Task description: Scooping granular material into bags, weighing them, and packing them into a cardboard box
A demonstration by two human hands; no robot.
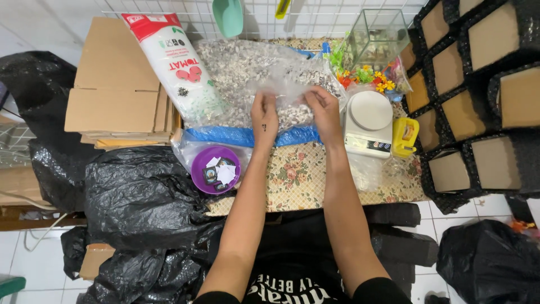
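My left hand (264,115) and my right hand (324,107) both pinch a small clear plastic bag (289,90) held between them, its mouth pulled apart. The little bag hangs over a big clear sack of pale gravel (242,67) with a blue lower edge (225,137). Some gravel shows through the small bag. Both forearms reach forward over a floral-patterned table surface (298,174).
A white digital scale (368,121) and a yellow tape dispenser (405,137) sit right of my hands. A purple bowl of small cards (216,169) lies left. Cardboard boxes (115,84), a white printed pouch (174,62), black plastic bags (140,197), a glass tank (378,36) and black cubbies (478,84) surround.
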